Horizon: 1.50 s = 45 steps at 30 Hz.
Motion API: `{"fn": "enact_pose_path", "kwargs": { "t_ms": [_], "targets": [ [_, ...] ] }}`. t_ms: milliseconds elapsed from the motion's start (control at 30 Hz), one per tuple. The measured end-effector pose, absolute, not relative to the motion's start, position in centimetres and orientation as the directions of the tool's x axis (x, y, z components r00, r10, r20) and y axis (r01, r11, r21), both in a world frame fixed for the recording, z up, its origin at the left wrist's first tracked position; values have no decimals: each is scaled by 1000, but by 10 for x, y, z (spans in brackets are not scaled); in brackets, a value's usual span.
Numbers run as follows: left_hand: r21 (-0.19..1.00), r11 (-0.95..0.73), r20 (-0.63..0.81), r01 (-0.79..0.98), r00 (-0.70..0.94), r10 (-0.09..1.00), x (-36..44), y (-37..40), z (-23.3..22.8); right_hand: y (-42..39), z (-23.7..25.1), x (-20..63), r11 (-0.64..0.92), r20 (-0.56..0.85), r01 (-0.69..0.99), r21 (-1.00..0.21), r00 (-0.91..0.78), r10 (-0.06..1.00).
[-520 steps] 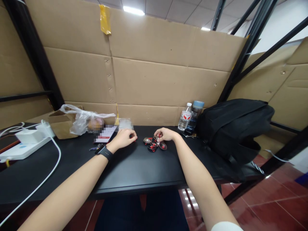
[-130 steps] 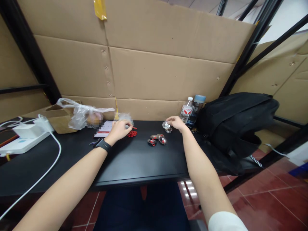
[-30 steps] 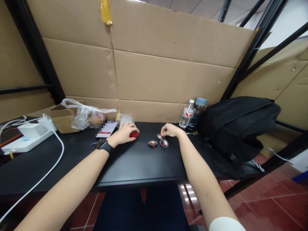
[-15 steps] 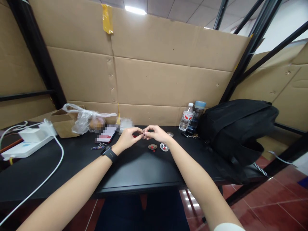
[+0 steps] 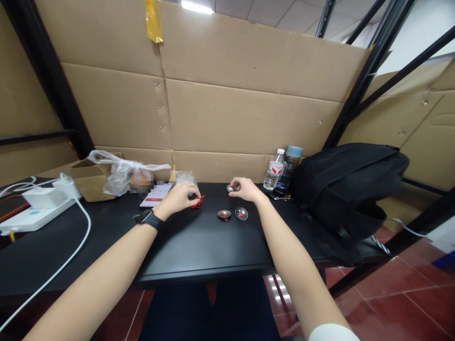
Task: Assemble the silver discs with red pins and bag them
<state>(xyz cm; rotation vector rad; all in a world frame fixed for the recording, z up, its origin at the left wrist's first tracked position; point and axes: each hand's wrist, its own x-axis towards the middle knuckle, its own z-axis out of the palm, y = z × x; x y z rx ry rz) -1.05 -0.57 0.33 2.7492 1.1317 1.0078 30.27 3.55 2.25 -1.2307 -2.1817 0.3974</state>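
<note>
My left hand [image 5: 178,199] is over the table at centre left, thumb and fingers pinched on a bundle of red cord [image 5: 198,202]. To the right, my right hand [image 5: 245,189] pinches a small shiny metal disc [image 5: 231,188], shaped like a finger cymbal, just above the table's back part. Between the hands and nearer to me lie two similar domed discs with red cord at their centres: a darker-looking disc [image 5: 223,214] and a silvery disc [image 5: 241,214]. The fingers partly hide the cord and the held disc.
A phone [image 5: 155,194] and a clear plastic packet [image 5: 185,177] lie by my left hand. Farther left are a plastic bag [image 5: 122,177], a cardboard box [image 5: 94,182] and a power strip [image 5: 39,215]. Right: a water bottle [image 5: 273,170], a blue-lidded bottle [image 5: 289,168] and a black backpack [image 5: 348,194].
My hands were together at the centre and have come apart. The left moved left with the red cord; the right moved right with a disc. Another disc by the right wrist no longer shows.
</note>
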Motion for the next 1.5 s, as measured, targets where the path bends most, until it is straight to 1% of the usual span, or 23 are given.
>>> {"fn": "enact_pose_path", "kwargs": {
  "t_ms": [33, 100, 200, 333, 400, 467, 600, 733, 800, 933, 1000, 1033, 1100, 1167, 1233, 1300, 1367, 1433, 1500],
  "targets": [
    [213, -750, 536, 627, 566, 626, -14, -2, 2, 40, 24, 317, 469, 329, 742, -480, -343, 880],
    [192, -751, 495, 631, 599, 630, -20, 3, -1, 47, 23, 344, 360, 268, 821, -444, -261, 927],
    [151, -744, 457, 651, 621, 637, -22, 4, -3, 55, 17, 372, 284, 192, 856, -431, -220, 956],
    [89, -782, 447, 617, 677, 585, -3, -9, -3, 61, 7, 383, 264, 137, 837, -480, -226, 964],
    [80, -808, 447, 584, 704, 553, 15, -19, -6, 62, 4, 383, 261, 117, 829, -496, -234, 965],
    [67, -835, 406, 547, 749, 523, 33, -28, -10, 63, 4, 381, 256, 110, 827, -501, -233, 966],
    [57, -858, 356, 510, 793, 495, 55, -38, -16, 63, 3, 380, 252, 111, 843, -475, -227, 968],
    [80, -849, 352, 522, 782, 514, 54, -38, -13, 63, 2, 378, 204, 81, 889, -409, -187, 979],
    [90, -841, 350, 534, 773, 529, 51, -38, -11, 61, 5, 375, 206, 99, 902, -378, -182, 978],
    [97, -838, 342, 536, 773, 534, 51, -39, -9, 55, 13, 363, 292, 268, 898, -330, -207, 941],
    [99, -824, 352, 558, 755, 554, 52, -39, -10, 50, 18, 353, 361, 308, 856, -369, -254, 917],
    [106, -809, 369, 578, 733, 572, 52, -39, -11, 47, 21, 346, 405, 293, 809, -427, -300, 908],
    [140, -766, 423, 628, 662, 620, 50, -37, -11, 39, 24, 329, 475, 221, 644, -599, -437, 872],
    [195, -714, 489, 672, 564, 665, 47, -34, -10, 30, 26, 309, 490, 172, 433, -757, -591, 788],
    [266, -665, 551, 698, 456, 699, 43, -31, -7, 21, 25, 287, 473, 193, 278, -836, -658, 728],
    [335, -634, 600, 697, 361, 714, 40, -29, -4, 13, 22, 267, 488, 244, 189, -852, -681, 690],
    [384, -622, 635, 682, 294, 714, 39, -29, -1, 7, 18, 251, 526, 314, 149, -837, -656, 686],
    [406, -618, 659, 674, 252, 709, 38, -29, 1, 2, 16, 240, 573, 383, 154, -805, -603, 700],
    [412, -610, 666, 677, 233, 708, 37, -29, 1, -2, 16, 234, 644, 448, 201, -738, -568, 690]
  ]
}}
